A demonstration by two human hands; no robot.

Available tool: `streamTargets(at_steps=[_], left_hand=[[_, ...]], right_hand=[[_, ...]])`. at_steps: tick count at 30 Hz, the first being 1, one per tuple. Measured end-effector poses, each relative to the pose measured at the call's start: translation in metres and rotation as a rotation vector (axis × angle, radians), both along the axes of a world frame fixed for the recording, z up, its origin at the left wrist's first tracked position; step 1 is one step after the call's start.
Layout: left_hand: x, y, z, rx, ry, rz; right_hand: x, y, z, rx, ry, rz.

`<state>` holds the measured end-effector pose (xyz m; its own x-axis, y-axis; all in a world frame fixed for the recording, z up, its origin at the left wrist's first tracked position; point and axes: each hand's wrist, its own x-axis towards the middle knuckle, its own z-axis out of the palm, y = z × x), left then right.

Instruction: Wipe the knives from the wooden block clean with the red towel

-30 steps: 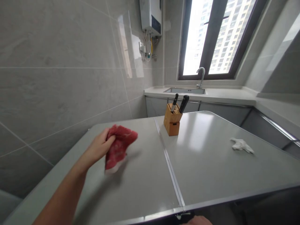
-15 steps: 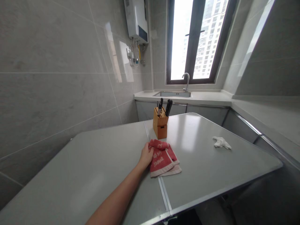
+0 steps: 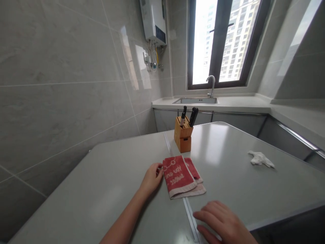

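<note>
A red hand towel (image 3: 179, 174) with pale lettering and a whitish border lies folded on the table (image 3: 122, 159), its layers slightly fanned out at the right. At the towel's left edge is my left hand (image 3: 151, 179), fingers loosely bent with a small gap between thumb and forefinger. Its fingertips are close to the cloth; whether they still touch it I cannot tell. My right hand (image 3: 223, 220) hovers at the bottom, in front of the towel and to its right, holding nothing, with thumb and fingers apart.
Behind the towel stands a wooden knife block (image 3: 183, 135) with black-handled knives. A crumpled white tissue (image 3: 261, 159) lies to the right. A metal strip (image 3: 190, 217) runs across the table. Beyond are a counter with a sink (image 3: 196, 101) and a tap (image 3: 211, 86).
My right hand has come into view from below. The towel's raised far left part now lies flatter, and my left hand's fingers have loosened from it. The view has shifted slightly left.
</note>
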<state>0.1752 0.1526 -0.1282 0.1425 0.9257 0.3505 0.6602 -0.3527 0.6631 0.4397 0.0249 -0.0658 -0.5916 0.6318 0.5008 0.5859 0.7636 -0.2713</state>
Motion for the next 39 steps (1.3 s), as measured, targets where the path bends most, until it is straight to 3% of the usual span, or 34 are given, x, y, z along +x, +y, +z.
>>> streamTargets(at_steps=[3, 6, 9, 13, 17, 21, 25, 34, 39], left_hand=[[-0.007, -0.009, 0.004, -0.014, 0.074, -0.017], [-0.015, -0.015, 0.007, -0.024, 0.130, -0.008], [-0.024, -0.017, 0.007, -0.019, 0.140, 0.042], [-0.028, -0.018, 0.002, 0.015, 0.109, 0.156], [-0.024, -0.017, 0.000, 0.018, 0.086, 0.141], [-0.023, -0.018, 0.003, 0.001, 0.099, 0.054], [-0.026, -0.020, 0.003, -0.004, 0.120, -0.034], [-0.028, -0.020, 0.003, -0.017, 0.140, -0.066], [-0.027, -0.021, 0.004, -0.025, 0.113, -0.078]], right_hand=[[-0.030, 0.035, 0.029, -0.053, -0.019, 0.067], [-0.058, 0.085, 0.042, -0.074, -0.060, 0.046], [-0.078, 0.137, 0.033, -0.029, -0.163, -0.093], [-0.088, 0.175, -0.001, 0.008, -0.260, -0.219], [-0.087, 0.179, -0.034, -0.022, -0.185, -0.222], [-0.083, 0.181, -0.048, -0.052, -0.121, -0.191], [-0.078, 0.188, -0.052, -0.028, -0.142, -0.262], [-0.068, 0.191, -0.053, 0.009, -0.207, -0.441], [-0.059, 0.195, -0.050, -0.073, -0.196, -0.493]])
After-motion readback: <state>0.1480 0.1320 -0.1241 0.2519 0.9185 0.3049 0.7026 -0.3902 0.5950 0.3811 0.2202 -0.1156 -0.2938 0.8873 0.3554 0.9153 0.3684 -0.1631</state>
